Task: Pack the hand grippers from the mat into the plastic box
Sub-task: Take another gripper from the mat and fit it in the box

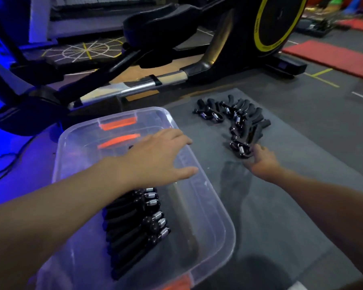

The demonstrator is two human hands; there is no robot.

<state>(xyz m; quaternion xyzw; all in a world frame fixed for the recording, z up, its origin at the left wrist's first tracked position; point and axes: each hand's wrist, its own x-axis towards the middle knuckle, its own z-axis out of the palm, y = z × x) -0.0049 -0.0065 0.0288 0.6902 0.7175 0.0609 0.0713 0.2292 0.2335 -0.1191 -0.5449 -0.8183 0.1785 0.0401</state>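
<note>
Room: gym floor [19,174], blue-lit at left; elliptical trainer [197,38] behind. Clear plastic box [228,233]: packed row [134,227] of hand grippers inside; left hand [157,158] above it, grip apart, holding nothing. Grey mat [281,206] right of box, open toward its near edge. Loose hand grippers [243,116] curve across its far part; right hand [262,164], grip clamped on nearest gripper [240,148].

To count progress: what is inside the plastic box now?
A row of black grippers lies in the box. The left forearm hides the row's far end.
</note>
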